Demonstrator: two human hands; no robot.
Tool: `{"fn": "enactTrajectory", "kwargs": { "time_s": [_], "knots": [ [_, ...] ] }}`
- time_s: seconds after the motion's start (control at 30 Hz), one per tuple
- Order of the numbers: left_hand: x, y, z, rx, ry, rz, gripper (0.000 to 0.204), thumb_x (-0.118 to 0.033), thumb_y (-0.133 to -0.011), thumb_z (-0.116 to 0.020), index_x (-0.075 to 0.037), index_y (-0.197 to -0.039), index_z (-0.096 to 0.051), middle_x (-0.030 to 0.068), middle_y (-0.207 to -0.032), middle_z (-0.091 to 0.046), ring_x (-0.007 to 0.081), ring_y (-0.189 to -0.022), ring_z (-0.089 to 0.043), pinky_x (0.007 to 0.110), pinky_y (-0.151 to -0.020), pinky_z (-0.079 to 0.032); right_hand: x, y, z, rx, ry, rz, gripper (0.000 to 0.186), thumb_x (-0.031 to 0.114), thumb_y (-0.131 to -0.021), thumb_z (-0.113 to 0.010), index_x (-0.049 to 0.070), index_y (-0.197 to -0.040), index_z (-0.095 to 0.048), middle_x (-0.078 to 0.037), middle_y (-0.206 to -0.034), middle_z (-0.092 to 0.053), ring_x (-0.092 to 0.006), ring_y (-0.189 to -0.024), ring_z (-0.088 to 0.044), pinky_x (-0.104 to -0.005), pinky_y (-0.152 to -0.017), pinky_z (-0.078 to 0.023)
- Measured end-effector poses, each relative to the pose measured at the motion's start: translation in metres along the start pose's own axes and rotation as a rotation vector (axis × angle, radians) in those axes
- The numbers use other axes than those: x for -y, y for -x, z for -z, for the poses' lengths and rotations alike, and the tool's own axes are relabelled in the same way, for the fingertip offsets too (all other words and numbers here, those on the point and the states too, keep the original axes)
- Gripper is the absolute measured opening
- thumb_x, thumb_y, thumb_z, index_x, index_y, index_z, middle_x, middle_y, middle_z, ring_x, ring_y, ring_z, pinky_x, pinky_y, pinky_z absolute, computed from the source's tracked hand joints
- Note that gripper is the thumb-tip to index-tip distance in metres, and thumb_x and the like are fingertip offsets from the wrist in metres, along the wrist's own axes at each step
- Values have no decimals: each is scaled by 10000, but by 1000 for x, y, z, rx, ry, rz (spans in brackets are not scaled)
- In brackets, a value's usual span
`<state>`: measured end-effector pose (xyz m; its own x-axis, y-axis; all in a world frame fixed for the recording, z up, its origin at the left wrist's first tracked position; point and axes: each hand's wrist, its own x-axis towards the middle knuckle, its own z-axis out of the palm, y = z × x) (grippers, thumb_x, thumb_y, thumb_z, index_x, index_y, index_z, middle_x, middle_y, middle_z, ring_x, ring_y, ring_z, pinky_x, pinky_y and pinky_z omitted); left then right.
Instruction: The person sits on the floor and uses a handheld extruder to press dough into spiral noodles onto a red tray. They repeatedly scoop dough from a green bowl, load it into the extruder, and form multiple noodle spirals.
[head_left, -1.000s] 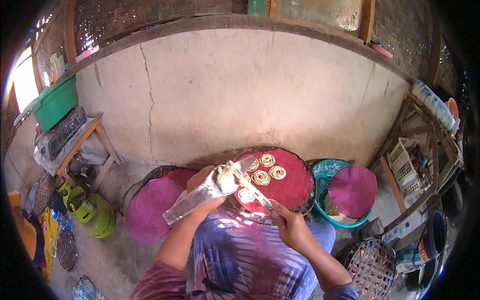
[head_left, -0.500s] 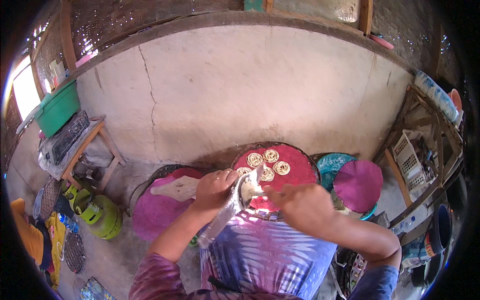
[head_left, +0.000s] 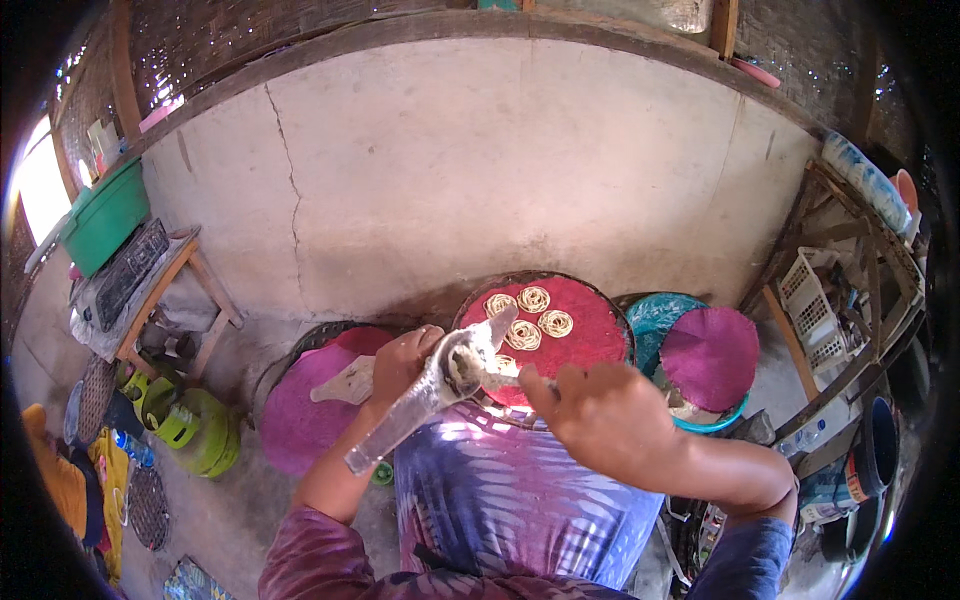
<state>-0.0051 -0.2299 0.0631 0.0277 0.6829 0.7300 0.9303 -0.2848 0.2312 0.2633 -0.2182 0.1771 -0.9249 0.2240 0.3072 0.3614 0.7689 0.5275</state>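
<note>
Compared with a second ago, the pale dough (head_left: 472,352) no longer heaps above the metal press (head_left: 433,388) but appears lower, within its cup, which suggests it is being pushed in. The left hand (head_left: 405,362) grips the side of the press, above the lap (head_left: 525,490) and the near edge of the red mat (head_left: 590,338). The right hand (head_left: 605,410) has swung higher, closed on a spatula (head_left: 503,379) at the cup's mouth; coiled rounds (head_left: 522,335) lie on the mat.
</note>
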Motion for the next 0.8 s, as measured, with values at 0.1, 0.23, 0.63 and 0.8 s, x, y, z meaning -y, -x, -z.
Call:
{"fn": "enactTrajectory", "kwargs": {
  "time_s": [0.1,0.23,0.63,0.8],
  "knots": [
    [-9,-5,3,-8,2,43,245,-229,-680,-724,-96,-823,-574,78,-741,-572,285,-711,-628,388,-580,-501,14,2,-10,-24,-4,-14,315,164,-808,-564,103,-1113,-619,16,-610,-476,-132,-503,-526,-276,-435,-401],
    [-6,-5,-2,16,-35,-88,203,-194,-745,-653,-87,-902,-582,93,-803,-593,293,-741,-636,389,-601,-510,20,-3,-24,-23,-44,33,349,156,-828,-546,99,-1166,-608,14,-627,-484,-128,-508,-517,-282,-433,-396],
    [60,-15,47,-8,1611,813,142,-77,-761,-588,-67,-901,-568,17,-775,-532,135,-615,-506,290,-565,-421,-51,23,-44,-78,-559,-50,448,73,-738,-613,181,-1171,-657,-43,-658,-569,-246,-534,-572,-386,-471,-453],
    [35,-16,19,295,2151,630,120,-143,-773,-573,-121,-786,-455,-19,-688,-431,99,-600,-447,281,-574,-357,-32,6,-96,-35,-762,75,410,112,-766,-619,183,-1168,-653,-62,-702,-621,-278,-611,-620,-408,-544,-491]
  ]
}}
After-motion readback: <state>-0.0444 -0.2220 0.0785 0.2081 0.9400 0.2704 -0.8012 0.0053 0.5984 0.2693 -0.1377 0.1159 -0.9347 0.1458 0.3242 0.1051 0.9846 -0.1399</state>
